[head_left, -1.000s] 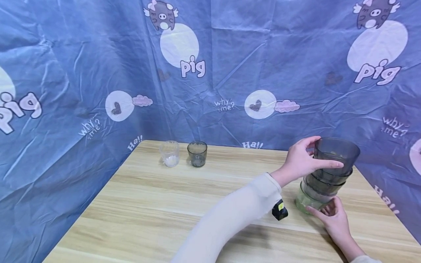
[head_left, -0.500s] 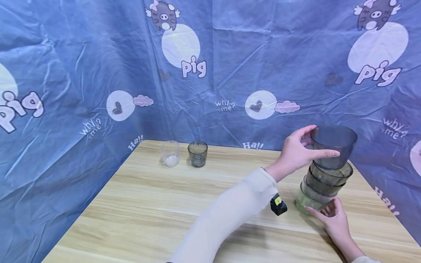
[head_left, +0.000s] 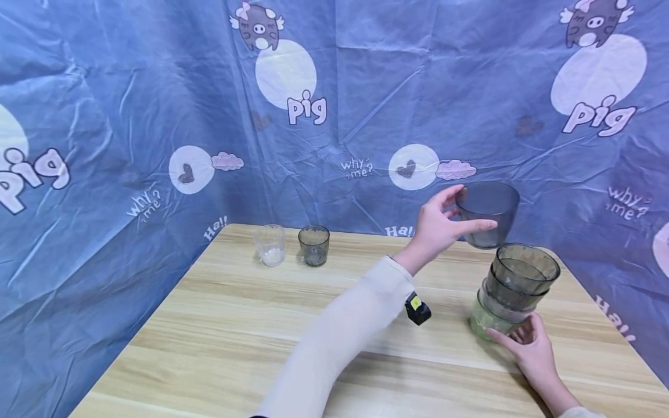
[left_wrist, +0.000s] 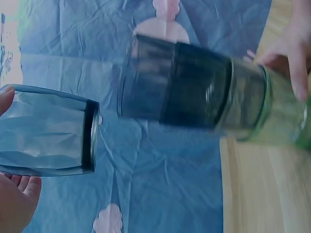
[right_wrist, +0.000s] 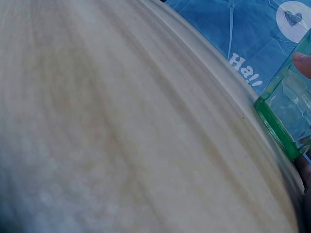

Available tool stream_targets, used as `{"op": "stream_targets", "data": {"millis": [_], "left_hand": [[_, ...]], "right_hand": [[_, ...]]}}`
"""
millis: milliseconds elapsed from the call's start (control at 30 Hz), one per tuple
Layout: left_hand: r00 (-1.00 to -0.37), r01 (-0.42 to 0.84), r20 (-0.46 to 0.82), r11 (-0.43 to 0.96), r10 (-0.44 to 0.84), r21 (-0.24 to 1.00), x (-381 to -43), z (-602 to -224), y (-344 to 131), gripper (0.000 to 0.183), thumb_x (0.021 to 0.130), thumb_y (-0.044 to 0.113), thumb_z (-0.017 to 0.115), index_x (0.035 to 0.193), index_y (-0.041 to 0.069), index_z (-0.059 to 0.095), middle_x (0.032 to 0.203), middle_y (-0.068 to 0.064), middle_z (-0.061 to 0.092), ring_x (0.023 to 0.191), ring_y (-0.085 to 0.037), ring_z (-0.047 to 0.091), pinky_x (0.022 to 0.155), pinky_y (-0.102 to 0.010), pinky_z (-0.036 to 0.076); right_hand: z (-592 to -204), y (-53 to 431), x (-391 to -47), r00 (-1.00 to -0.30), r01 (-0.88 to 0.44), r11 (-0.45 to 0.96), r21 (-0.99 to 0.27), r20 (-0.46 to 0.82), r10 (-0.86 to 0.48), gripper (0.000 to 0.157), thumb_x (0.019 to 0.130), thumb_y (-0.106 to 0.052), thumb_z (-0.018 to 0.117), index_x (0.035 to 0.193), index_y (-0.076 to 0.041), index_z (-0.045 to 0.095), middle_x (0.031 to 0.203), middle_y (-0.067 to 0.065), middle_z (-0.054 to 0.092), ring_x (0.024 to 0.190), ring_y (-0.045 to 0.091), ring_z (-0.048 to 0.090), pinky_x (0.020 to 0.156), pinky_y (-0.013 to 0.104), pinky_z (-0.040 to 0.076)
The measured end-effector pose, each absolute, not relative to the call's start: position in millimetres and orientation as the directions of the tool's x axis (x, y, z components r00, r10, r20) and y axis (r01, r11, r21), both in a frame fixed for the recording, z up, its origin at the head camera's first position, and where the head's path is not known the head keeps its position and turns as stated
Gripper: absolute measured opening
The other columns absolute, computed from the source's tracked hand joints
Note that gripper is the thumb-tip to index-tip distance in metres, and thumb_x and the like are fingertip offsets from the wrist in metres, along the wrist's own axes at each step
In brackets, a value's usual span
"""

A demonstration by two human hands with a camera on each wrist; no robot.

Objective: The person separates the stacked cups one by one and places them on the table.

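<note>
My left hand [head_left: 439,223] grips a dark grey see-through cup [head_left: 488,215] between thumb and fingers. The cup is in the air, up and to the left of a stack of nested cups, and apart from it. At the top of that stack is a smoky dark cup [head_left: 525,270]; a green cup [head_left: 491,319] forms the bottom, on the table. My right hand [head_left: 533,351] holds the green cup near its base, thumb in front. In the left wrist view the held cup [left_wrist: 46,131] lies sideways, its base facing the blurred stack [left_wrist: 194,87].
A clear cup [head_left: 270,247] and a dark grey cup [head_left: 314,247] stand side by side at the back left of the wooden table [head_left: 235,342]. Blue printed cloth [head_left: 340,128] hangs close behind the table and at both sides.
My left hand has lifted the dark grey cup out of the stack's top and carried it up and left. The right hand has stayed at the green cup.
</note>
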State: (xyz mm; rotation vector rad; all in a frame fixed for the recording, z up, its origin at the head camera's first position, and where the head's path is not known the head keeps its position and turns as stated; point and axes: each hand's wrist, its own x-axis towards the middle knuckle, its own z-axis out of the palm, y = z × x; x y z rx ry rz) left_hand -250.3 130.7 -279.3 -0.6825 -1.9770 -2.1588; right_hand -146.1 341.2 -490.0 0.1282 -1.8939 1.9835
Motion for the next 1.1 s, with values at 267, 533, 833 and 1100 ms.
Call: {"op": "stream_targets", "data": {"millis": [267,533,833,1100], "left_hand": [[-0.900,0.395,0.408,-0.106,0.155,0.912,-275,-288,106,0.079,0.070,0.007,0.091,0.140,0.006,0.055,0.132,-0.003,0.063,0.111,-0.010,0.062,0.089,-0.015,0.051],[-0.899,0.428,0.430,-0.041,0.086,0.903,-298,-308,79,0.082,0.067,0.007,0.093,0.139,0.001,0.055,0.133,-0.012,0.061,0.116,-0.012,0.060,0.095,-0.016,0.049],[-0.925,0.380,0.381,0.034,-0.010,0.924,-319,-335,53,0.082,0.065,0.008,0.094,0.137,0.000,0.056,0.132,-0.016,0.061,0.120,-0.023,0.059,0.098,-0.021,0.049],[-0.945,0.312,0.317,0.077,-0.080,0.947,-329,-360,32,0.083,0.066,0.011,0.094,0.138,0.000,0.055,0.134,-0.015,0.060,0.121,-0.027,0.058,0.100,-0.027,0.050]], "right_hand": [[-490,342,-146,-0.910,-0.365,-0.012,-0.931,0.354,0.214,0.074,0.077,0.027,0.065,0.129,-0.022,0.048,0.114,-0.018,0.066,0.104,-0.007,0.060,0.086,0.005,0.046],[-491,342,-146,-0.906,-0.378,-0.009,-0.926,0.368,0.211,0.075,0.077,0.027,0.065,0.130,-0.023,0.048,0.114,-0.018,0.066,0.104,-0.007,0.059,0.086,0.005,0.046],[-489,341,-146,-0.902,-0.386,-0.017,-0.922,0.374,0.215,0.074,0.076,0.027,0.065,0.129,-0.022,0.049,0.114,-0.018,0.066,0.104,-0.007,0.060,0.087,0.005,0.046],[-490,341,-146,-0.902,-0.378,0.009,-0.926,0.371,0.221,0.075,0.076,0.026,0.066,0.130,-0.023,0.049,0.114,-0.019,0.066,0.104,-0.008,0.059,0.088,0.004,0.044]]}}
